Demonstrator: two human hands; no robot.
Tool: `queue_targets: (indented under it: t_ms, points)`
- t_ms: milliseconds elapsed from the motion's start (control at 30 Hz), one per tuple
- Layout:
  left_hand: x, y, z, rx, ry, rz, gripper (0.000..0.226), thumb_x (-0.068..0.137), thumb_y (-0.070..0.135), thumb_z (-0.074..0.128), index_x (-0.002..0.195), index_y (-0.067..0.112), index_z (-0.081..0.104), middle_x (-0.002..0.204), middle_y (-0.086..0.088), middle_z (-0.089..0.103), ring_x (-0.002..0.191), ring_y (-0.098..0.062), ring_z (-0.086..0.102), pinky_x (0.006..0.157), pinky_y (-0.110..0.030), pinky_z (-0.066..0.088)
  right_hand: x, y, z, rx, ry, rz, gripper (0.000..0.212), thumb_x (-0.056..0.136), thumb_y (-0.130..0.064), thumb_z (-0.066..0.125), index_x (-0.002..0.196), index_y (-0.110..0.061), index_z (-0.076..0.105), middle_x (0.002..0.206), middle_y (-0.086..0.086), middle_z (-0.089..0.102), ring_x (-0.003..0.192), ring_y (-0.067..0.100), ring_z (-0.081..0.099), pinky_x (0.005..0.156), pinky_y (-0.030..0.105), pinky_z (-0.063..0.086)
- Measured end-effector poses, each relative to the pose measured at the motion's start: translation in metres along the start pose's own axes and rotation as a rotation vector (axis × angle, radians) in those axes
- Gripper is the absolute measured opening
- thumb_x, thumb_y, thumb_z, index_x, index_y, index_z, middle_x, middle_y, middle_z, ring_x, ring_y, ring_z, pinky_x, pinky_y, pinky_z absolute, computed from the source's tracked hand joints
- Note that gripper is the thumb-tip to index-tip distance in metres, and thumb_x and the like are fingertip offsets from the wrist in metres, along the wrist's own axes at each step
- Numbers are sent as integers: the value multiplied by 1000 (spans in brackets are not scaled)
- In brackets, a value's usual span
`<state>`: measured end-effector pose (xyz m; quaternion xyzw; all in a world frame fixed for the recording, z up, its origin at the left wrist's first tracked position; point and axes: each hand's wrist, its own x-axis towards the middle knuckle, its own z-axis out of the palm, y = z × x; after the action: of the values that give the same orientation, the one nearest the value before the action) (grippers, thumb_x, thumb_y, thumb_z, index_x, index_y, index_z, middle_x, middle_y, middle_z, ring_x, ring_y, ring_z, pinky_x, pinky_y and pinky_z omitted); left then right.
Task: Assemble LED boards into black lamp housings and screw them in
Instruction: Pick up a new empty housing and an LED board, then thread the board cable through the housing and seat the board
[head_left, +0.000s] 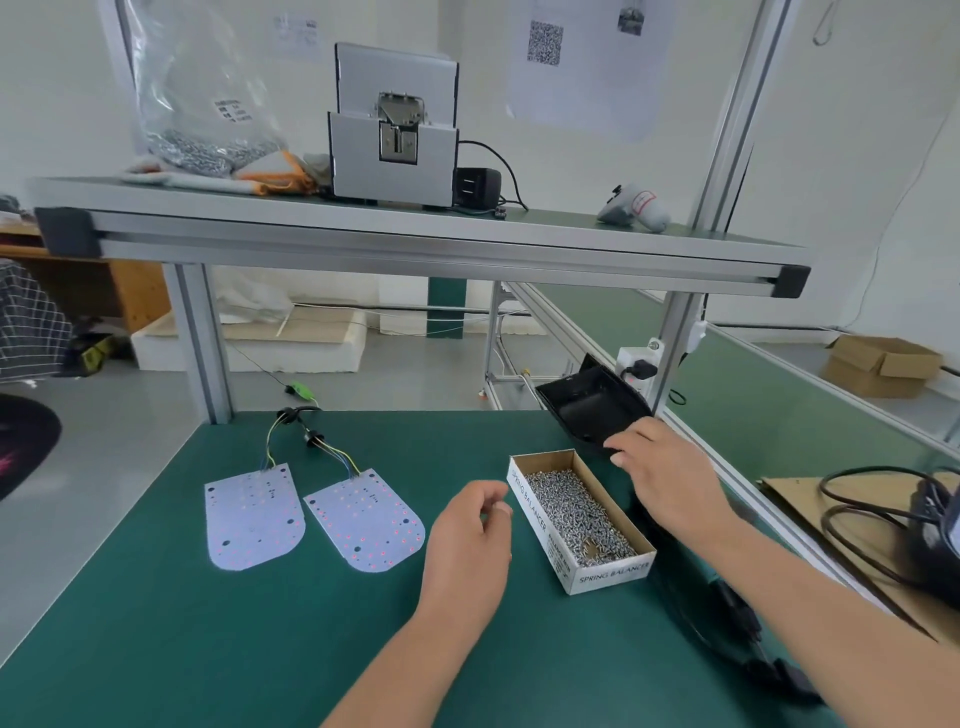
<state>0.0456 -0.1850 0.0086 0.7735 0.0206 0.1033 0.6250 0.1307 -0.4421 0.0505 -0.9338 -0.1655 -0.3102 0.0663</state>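
**On the bench: housing gripped**

Far right on the green table (260, 623), the black lamp housing (587, 405) tilts up. The right hand (670, 478) curls its fingers over the near edge. Two LED boards (253, 517) lie left. Beside the screw box (530, 506), the left hand (467, 540) hovers loosely curled, empty.

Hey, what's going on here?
A person is putting lamps together at a green table. The right hand grips a black housing near the table's far right edge. The left hand hovers with loosely curled fingers beside a box of screws. Two LED boards lie flat on the left, not yet in any housing.
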Motion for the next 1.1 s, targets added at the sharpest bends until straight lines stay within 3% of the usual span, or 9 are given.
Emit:
queue_targets:
  t_ms: [67,233,367,500,633,767,867,1000,1100]
  points:
    - [4,1,-9,72,33,13,18,106,27,53,109,41,64,97,18,71,81,-9,67,73,-31,57,-16,-18,-13,45,66,-4,17,93,-9,77,108,-14,79,103,-2,68,75,21,67,61,40,57]
    - [14,-1,-55,343,163,22,18,105,30,47,108,40,62,90,19,69,79,-11,65,67,-32,52,-66,-76,-38,190,127,-72,23,88,-6,81,108,-18,78,98,-11,65,75,6,59,60,27,51]
    - [23,-16,-113,697,277,27,25,103,23,50,120,20,68,119,0,68,112,-27,59,90,-43,52,-99,-118,-50,241,23,-221,43,77,-8,90,111,-27,71,93,-12,63,68,9,59,49,28,52]
    - [31,-34,-174,1021,388,-195,48,101,45,56,136,12,60,141,-12,56,131,-36,45,105,-48,43,-121,-150,-56,239,-202,-188,20,84,-39,71,101,-40,62,83,-19,65,64,6,55,47,24,49]
    - [32,-49,-212,1084,337,-421,81,94,71,56,145,9,48,154,-17,45,148,-38,33,121,-51,31,-132,-166,-55,62,-189,-420,12,80,-37,58,71,-34,64,64,-8,45,46,9,44,34,21,31]
    - [32,-50,-223,1032,295,-378,49,94,47,63,133,17,56,132,-10,64,130,-36,48,108,-48,38,-129,-177,-55,-40,-116,-473,21,79,-32,53,58,-33,57,57,-9,39,40,9,40,30,23,27]
    - [31,-43,-224,998,253,-388,52,92,30,65,142,21,53,125,-7,63,124,-34,48,97,-44,40,-122,-183,-57,-48,-84,-523,24,79,-36,52,57,-34,60,56,-10,42,38,7,41,33,21,22]
    - [35,-33,-226,999,181,-482,43,87,18,59,129,21,55,123,-8,56,120,-34,45,91,-40,39,-113,-187,-63,124,-170,-437,18,78,-57,66,72,-41,70,67,-13,52,43,6,46,35,19,38]
    - [35,-28,-232,1033,85,-521,40,87,14,53,126,22,52,125,-8,51,124,-33,42,97,-40,39,-91,-189,-68,341,-270,-240,29,86,-65,59,86,-40,74,78,-17,59,59,2,56,53,21,49]
